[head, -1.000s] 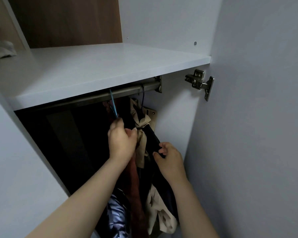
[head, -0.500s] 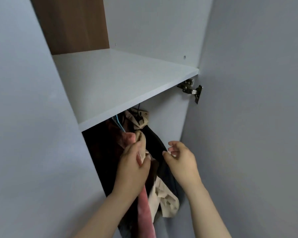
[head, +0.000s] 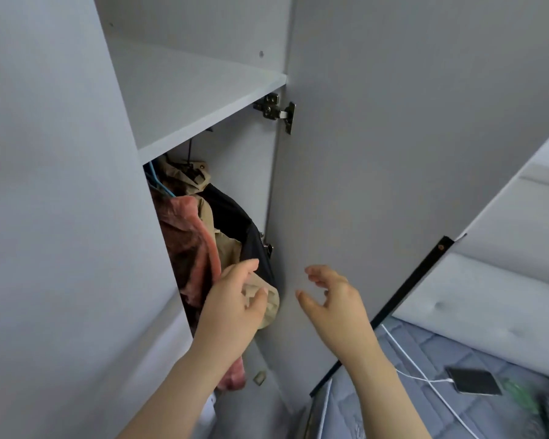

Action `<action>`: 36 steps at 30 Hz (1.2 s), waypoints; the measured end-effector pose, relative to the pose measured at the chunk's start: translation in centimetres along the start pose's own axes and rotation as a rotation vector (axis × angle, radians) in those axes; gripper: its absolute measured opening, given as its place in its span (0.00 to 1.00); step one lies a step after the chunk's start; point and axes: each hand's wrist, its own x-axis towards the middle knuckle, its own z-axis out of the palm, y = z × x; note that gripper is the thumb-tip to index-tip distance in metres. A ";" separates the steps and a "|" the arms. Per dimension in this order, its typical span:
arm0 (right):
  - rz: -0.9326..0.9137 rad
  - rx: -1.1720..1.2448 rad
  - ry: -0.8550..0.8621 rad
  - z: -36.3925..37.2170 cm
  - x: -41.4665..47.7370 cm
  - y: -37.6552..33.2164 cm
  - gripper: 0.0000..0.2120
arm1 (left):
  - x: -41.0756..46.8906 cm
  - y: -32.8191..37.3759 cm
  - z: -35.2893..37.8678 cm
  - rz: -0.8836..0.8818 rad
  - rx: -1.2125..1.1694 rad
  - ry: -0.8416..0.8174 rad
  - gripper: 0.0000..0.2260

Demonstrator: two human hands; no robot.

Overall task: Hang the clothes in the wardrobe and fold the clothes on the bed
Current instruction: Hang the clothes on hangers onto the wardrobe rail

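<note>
1. Wardrobe open: pink garment, beige jacket and dark coat hang inside
2. Your left hand rests loose, uncurled fingers on the beige jacket; your right hand is spread and empty
3. Folding on the bed looks left to do

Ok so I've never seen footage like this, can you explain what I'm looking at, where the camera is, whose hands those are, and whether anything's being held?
There is no machine here. A person wears one wide-angle camera on the head, looking forward and down, so the two bare arms are their own. They stand at an open wardrobe, its door swung out to the right. Under the shelf hang a pink garment, a beige coat and a dark garment; a blue hanger shows at the top. The left hand is against the beige sleeve end; whether it grips is hard to tell. The right hand is empty, fingers loosely spread before the door. At lower right is the bed, with a phone on a white cable.
</note>
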 end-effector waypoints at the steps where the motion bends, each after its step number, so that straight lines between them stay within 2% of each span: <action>1: 0.004 -0.020 0.001 -0.3 -0.4 0.4 0.19 | -0.1 0.1 0.4 0.009 0.004 -0.016 0.20; 10: 0.029 -0.125 -0.031 -1.5 -1.6 4.0 0.19 | 0.6 0.5 3.7 0.078 0.182 -0.135 0.21; 20: 0.190 -0.146 0.022 -3.0 -5.5 5.4 0.20 | -0.4 0.6 6.5 0.165 0.249 -0.341 0.21; 28: 0.411 -0.172 0.154 -4.2 -13.2 5.8 0.19 | -2.8 0.8 9.0 0.274 0.244 -0.641 0.21; 36: 0.713 -0.243 0.353 -7.9 -23.5 7.5 0.19 | -8.3 5.4 15.1 0.478 0.186 -0.953 0.19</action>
